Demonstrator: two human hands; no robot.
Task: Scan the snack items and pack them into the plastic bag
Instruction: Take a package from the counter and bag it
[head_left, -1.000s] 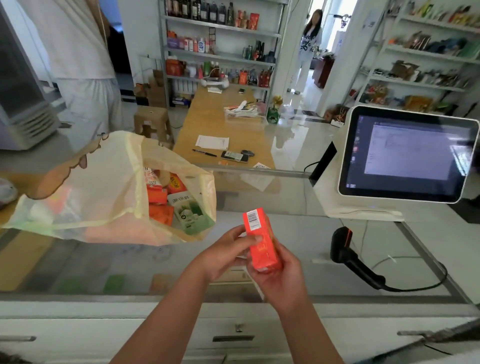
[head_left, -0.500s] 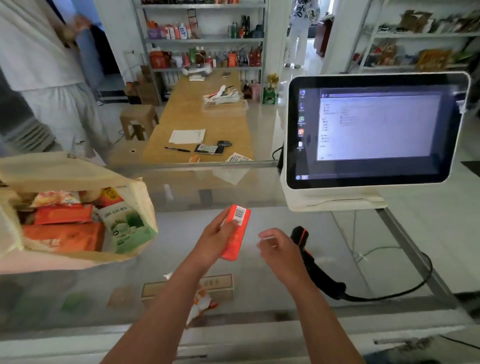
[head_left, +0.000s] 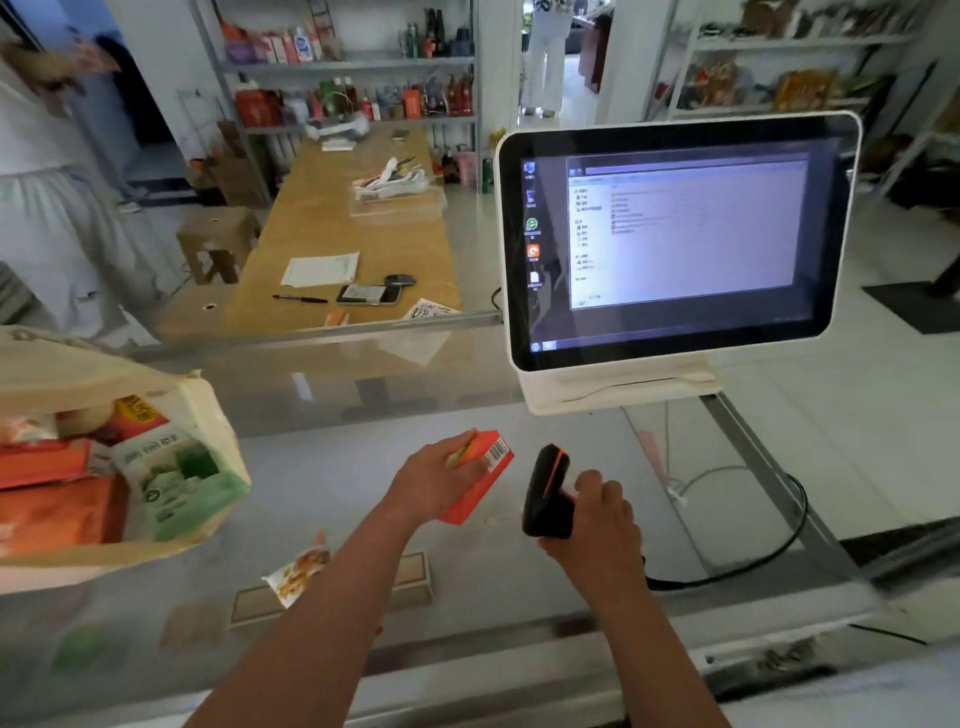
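My left hand (head_left: 431, 478) holds an orange snack box (head_left: 480, 480) above the glass counter, its barcode end turned up and to the right. My right hand (head_left: 597, 525) grips a black handheld scanner (head_left: 545, 491) with an orange trim, its head lifted and facing the box from a short gap. At the left lies a pale yellow plastic bag (head_left: 208, 415), mouth open towards me, holding orange packets and a green-and-white packet (head_left: 171, 467). A small snack sachet (head_left: 298, 571) lies on the counter beside my left forearm.
A white touchscreen terminal (head_left: 675, 249) stands at the back right of the glass counter (head_left: 337, 467), and the scanner cable (head_left: 753, 561) loops to the right. Behind are a wooden table with papers and a phone, shelves of goods, and a person at the far left.
My right hand let go of the box, reached right and picked up the scanner, raising it towards the barcode. My left hand kept the box and tilted it. The view shifted right.
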